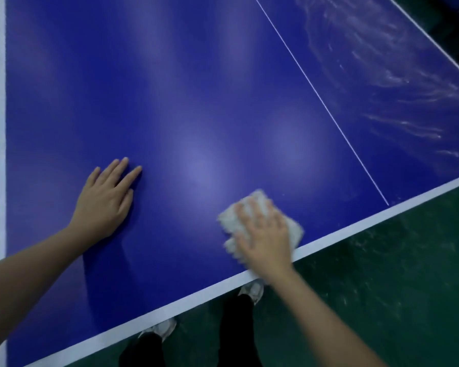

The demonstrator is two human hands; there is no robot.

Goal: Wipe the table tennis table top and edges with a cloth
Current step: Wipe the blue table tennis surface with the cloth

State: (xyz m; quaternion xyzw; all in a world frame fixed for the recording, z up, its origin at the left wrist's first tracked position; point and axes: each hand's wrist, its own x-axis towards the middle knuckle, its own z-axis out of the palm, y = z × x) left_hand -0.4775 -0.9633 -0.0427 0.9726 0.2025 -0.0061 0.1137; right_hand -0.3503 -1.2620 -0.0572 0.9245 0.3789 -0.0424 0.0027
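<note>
Cloth (pixel 260 221): white, crumpled, lower centre-right of frame, lying on the blue desk (pixel 196 102) just beside its white near edge. Right hand (pixel 265 237) pressed flat on the cloth, fingers spread, blurred. Left hand (pixel 104 200) open, palm down on bare desk, lower left. Pale streaks (pixel 395 83) upper right, beyond the thin centre line (pixel 321 102).

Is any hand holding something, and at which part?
The right hand presses flat on the middle of the white cloth, not gripping it. The left hand lies bare on the table.
</note>
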